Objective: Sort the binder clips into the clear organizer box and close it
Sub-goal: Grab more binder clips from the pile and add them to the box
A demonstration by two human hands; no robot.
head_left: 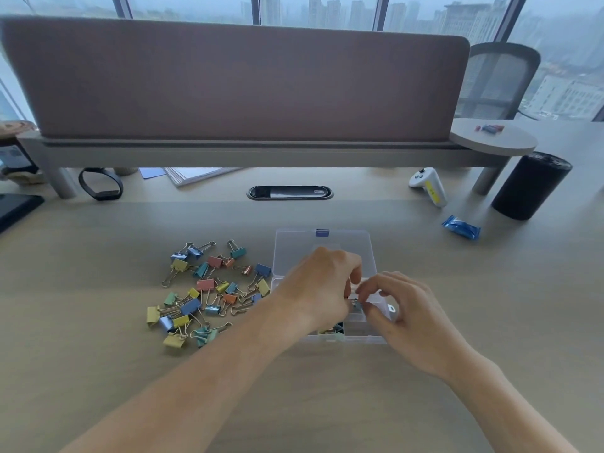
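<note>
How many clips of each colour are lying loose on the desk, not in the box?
Counts are approximate, since the clips overlap:
Yellow clips: 7
Blue clips (light and dark): 8
Pink or orange clips: 5
Green or teal clips: 5
Total: about 25

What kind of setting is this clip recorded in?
Most likely a high-rise office workstation: a fabric desk divider, a mesh office chair behind it, and windows overlooking city towers.
</note>
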